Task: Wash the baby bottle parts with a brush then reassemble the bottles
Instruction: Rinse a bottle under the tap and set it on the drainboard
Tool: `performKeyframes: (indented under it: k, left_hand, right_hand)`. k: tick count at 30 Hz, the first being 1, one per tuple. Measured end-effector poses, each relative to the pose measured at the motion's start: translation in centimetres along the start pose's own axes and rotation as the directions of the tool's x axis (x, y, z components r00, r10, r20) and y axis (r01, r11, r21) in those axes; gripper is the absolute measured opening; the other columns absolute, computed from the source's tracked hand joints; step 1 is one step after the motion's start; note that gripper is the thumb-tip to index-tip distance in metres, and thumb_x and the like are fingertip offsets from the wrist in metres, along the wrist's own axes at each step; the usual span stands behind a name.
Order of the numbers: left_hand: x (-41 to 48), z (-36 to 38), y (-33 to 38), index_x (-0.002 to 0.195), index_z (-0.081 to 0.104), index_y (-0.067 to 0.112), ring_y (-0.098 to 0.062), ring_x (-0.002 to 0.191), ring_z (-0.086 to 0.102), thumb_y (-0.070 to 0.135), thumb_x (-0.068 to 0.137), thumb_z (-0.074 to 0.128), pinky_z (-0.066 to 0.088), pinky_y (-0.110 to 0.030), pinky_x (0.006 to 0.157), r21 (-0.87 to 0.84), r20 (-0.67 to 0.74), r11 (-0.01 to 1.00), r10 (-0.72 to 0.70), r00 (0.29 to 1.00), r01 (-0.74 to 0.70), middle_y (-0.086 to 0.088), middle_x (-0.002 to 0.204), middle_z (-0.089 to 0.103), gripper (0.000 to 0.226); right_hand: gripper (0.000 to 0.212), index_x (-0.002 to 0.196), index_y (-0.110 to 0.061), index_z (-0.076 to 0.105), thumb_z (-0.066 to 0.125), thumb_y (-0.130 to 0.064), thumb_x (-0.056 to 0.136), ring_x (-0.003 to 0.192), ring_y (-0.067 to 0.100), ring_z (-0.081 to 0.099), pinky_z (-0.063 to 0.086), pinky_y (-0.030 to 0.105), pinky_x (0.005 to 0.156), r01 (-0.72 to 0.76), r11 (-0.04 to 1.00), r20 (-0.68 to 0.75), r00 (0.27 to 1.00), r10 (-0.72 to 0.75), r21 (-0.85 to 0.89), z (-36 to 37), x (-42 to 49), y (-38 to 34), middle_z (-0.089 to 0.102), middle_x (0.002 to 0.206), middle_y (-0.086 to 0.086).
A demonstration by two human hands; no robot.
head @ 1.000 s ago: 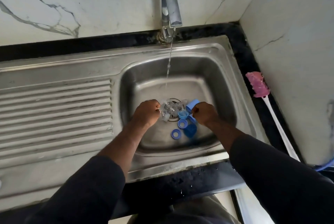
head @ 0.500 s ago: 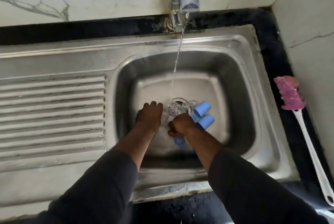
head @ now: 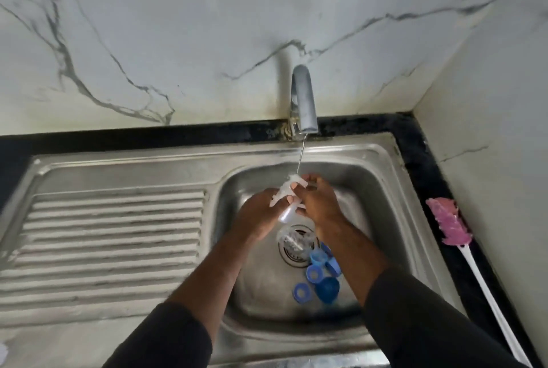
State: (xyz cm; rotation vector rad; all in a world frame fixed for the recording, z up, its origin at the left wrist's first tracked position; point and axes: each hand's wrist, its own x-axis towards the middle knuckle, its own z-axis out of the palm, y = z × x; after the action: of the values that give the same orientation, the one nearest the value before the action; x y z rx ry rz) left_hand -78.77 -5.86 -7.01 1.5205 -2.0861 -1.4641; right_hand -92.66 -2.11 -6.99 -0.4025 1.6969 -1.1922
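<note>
Both hands hold a clear baby bottle (head: pixel 287 201) tilted under the thin stream from the tap (head: pixel 304 100), above the steel sink basin (head: pixel 382 219). My left hand (head: pixel 261 216) grips its lower part. My right hand (head: pixel 320 201) grips it from the right, fingers near its mouth. A second clear bottle (head: pixel 292 238) lies over the drain. Several blue rings and caps (head: pixel 320 278) lie on the basin floor near my right forearm. The pink bottle brush (head: pixel 449 220) with a white handle rests on the black counter at the right.
A ribbed steel drainboard (head: pixel 109 234) stretches left of the basin. Marble walls rise behind and on the right. A narrow black counter strip (head: pixel 421 160) borders the sink.
Both hands have risen from the basin floor with a clear bottle and brought it under the running water. The camera has tilted up toward the wall.
</note>
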Motion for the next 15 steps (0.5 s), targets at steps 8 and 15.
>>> performKeyframes:
  k: [8,15]
  left_hand:
    - [2.2,-0.7,2.3,0.136,0.058,0.023,-0.018,0.113,0.065,0.072,0.068,0.060,0.050,-0.041,0.101,-0.147,-0.133,0.983,0.092,0.987,-0.111,-0.001,0.125,0.069,0.084]
    - [5.3,-0.8,2.6,0.125,0.068,0.027,-0.021,0.108,0.069,0.064,0.076,0.062,0.051,-0.052,0.101,-0.322,-0.112,0.942,0.064,0.992,-0.097,-0.001,0.117,0.073,0.062]
  right_hand:
    - [0.010,0.094,-0.008,0.069,0.060,-0.003,0.097,0.072,0.018,0.066,0.055,0.028,0.070,-0.028,0.985,0.114,0.993,0.008,0.168,-0.3,0.0,-4.2,0.070,0.086,0.009]
    - [0.020,0.092,-0.009,0.071,0.054,0.001,0.097,0.077,0.020,0.071,0.055,0.032,0.072,0.008,0.971,0.110,0.993,-0.035,0.239,-1.5,0.1,-5.1,0.076,0.086,0.009]
